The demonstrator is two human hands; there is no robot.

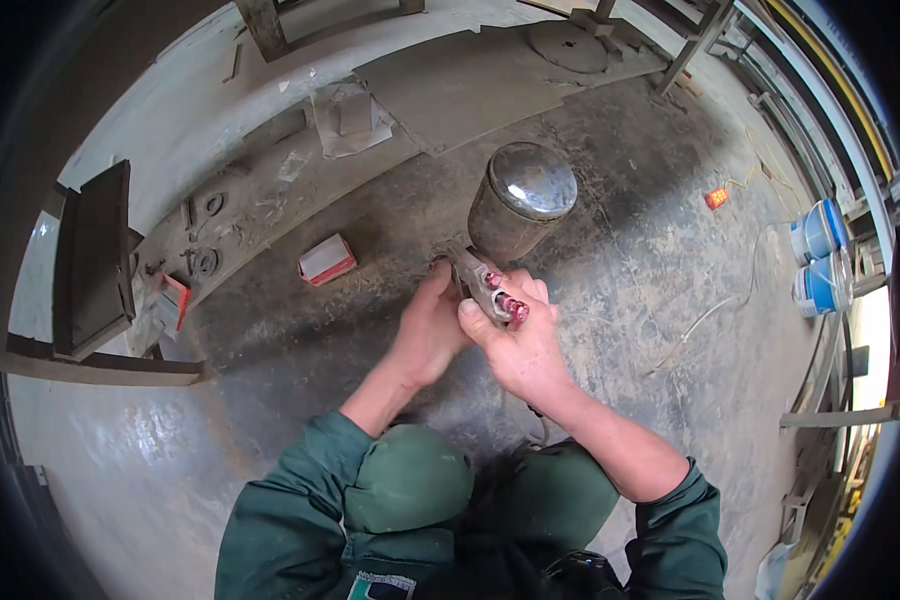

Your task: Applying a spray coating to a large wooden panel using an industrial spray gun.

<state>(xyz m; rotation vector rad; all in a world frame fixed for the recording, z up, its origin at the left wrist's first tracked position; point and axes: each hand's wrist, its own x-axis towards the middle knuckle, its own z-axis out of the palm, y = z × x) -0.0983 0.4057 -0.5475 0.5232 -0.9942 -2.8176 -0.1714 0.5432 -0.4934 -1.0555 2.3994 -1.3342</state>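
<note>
Both my hands are on one grey metal part (467,268), elongated and dull. Two shiny red pieces (513,308) show on its near right side; I cannot make out what they are. My left hand (432,325) is closed round the part's left side, with its fingertips partly hidden behind it. On the other side, my right hand (526,345) grips the near end, its thumb beside the red pieces and its fingers curled. Just beyond the hands stands an upright metal cylinder (505,215) with a shiny domed top. The part looks close to its lower edge in the picture.
To the left a red and white box (327,260) lies on the concrete floor. Metal rings (205,263) and small parts lie on a low grey sheet (450,90). Far right are blue and white buckets (818,232), a cable (705,322) and an orange lit object (715,198).
</note>
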